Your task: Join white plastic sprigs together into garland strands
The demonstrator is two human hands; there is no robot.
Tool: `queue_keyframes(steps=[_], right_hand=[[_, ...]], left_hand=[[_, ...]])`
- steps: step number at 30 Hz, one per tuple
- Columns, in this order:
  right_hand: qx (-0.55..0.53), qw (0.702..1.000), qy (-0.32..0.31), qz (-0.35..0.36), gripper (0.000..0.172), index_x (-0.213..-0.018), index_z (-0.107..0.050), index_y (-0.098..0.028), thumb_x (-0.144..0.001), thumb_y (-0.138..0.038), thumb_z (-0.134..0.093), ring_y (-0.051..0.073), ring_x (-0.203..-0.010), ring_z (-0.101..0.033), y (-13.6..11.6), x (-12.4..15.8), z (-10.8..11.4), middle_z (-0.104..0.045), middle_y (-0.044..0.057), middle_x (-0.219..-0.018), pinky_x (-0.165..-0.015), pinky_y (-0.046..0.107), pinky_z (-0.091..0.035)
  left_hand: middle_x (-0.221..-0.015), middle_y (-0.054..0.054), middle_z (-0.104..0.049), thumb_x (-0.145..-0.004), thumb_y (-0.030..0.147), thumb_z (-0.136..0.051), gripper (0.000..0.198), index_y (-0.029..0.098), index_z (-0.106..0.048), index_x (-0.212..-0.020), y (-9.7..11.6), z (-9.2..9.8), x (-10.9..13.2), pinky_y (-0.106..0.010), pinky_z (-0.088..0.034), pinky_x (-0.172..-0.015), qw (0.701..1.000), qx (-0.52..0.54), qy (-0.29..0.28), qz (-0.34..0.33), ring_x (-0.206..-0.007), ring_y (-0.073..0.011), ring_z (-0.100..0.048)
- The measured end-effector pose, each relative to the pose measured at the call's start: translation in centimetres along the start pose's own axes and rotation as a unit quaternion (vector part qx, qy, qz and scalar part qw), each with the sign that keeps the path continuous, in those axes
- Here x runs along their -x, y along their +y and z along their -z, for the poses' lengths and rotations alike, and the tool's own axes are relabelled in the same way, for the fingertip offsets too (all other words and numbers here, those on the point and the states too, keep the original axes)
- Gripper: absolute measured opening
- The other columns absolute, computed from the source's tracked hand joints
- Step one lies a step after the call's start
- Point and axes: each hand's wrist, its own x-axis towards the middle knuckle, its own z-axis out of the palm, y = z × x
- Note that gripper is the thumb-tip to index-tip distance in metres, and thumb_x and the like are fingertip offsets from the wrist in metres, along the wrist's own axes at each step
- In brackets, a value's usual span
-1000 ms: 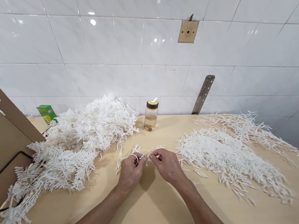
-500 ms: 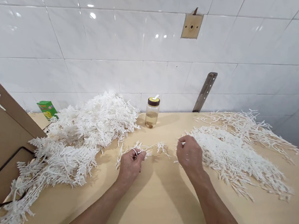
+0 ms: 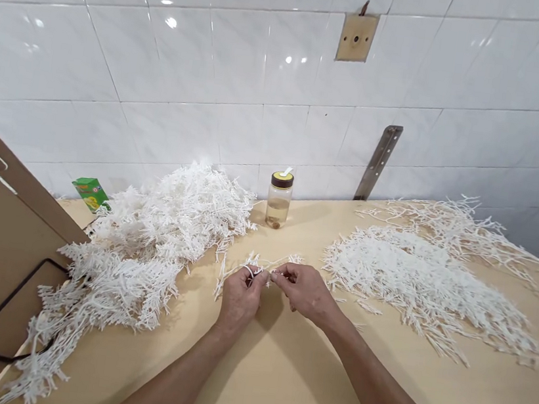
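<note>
Between thumb and fingers, my left hand (image 3: 241, 294) pinches a thin white branching strand (image 3: 251, 270) that looks like plastic. My right hand (image 3: 306, 291) meets it at the fingertips, closed in a pinch at the strand's end; what exactly sits in that pinch is too small to make out. A few loose white sprigs (image 3: 296, 258) lie on the table just behind both hands. To the left rises a tall heap of white branched strands (image 3: 172, 222). On the right spreads a flatter pile of short white pieces (image 3: 418, 281).
Longer white strands (image 3: 474, 232) lie at the back right of the wooden table (image 3: 314, 393). A lidded jar of liquid (image 3: 279, 202) stands near the tiled wall. At left are a green box (image 3: 92, 194), a brown cardboard panel (image 3: 0, 246) and a black wire frame (image 3: 1, 316).
My right hand has moved left from the edge of the flat pile to my left hand's fingertips. My left hand keeps its pinch on the strand. The view has shifted slightly.
</note>
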Motion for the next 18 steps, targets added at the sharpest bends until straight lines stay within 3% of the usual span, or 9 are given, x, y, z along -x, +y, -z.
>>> queue_keyframes(steps=[4, 11, 14, 18], right_hand=[[-0.001, 1.000, 0.015, 0.005, 0.026, -0.078, -0.068, -0.019, -0.082, -0.040, -0.054, 0.011, -0.043, -0.052, 0.5, -0.3, 0.2, -0.068, 0.001, -0.072, -0.043, 0.024, -0.041], [0.155, 0.977, 0.119, 0.080, 0.021, -0.074, -0.066, -0.020, -0.083, -0.030, -0.050, 0.017, -0.066, -0.062, 0.8, -0.3, -1.1, -0.069, 0.003, -0.071, -0.064, 0.028, -0.043], [0.188, 0.967, 0.143, 0.096, 0.022, -0.071, -0.063, -0.019, -0.084, -0.027, -0.048, 0.017, -0.066, -0.061, 0.8, -0.5, -1.8, -0.069, 0.004, -0.071, -0.062, 0.027, -0.041], [0.197, 0.958, 0.204, 0.047, 0.018, -0.064, -0.058, -0.020, -0.079, -0.026, -0.050, 0.016, -0.056, -0.056, 1.1, -0.9, -0.8, -0.065, 0.004, -0.062, -0.056, 0.026, -0.039]], left_hand=[[-0.044, 0.006, -0.047, -0.079, 0.046, -0.061, 0.029, 0.019, -0.059, -0.069, 0.0, 0.0, 0.0, -0.023, -0.035, -0.045, 1.000, 0.004, 0.005, 0.004, -0.040, -0.0108, -0.045], [-0.053, 0.002, -0.052, -0.078, 0.039, -0.058, 0.026, 0.018, -0.057, -0.062, -0.1, 0.0, -0.1, -0.024, -0.034, -0.053, 0.996, -0.072, 0.027, -0.035, -0.052, -0.0119, -0.044], [-0.054, 0.003, -0.051, -0.076, 0.038, -0.059, 0.024, 0.019, -0.056, -0.062, 0.0, 0.1, -0.2, -0.024, -0.035, -0.054, 0.996, -0.071, 0.045, -0.035, -0.053, -0.0120, -0.044], [-0.048, 0.006, -0.047, -0.075, 0.042, -0.060, 0.025, 0.019, -0.053, -0.065, -0.2, 0.4, -0.4, -0.023, -0.035, -0.048, 0.999, -0.004, 0.046, 0.006, -0.044, -0.0108, -0.044]])
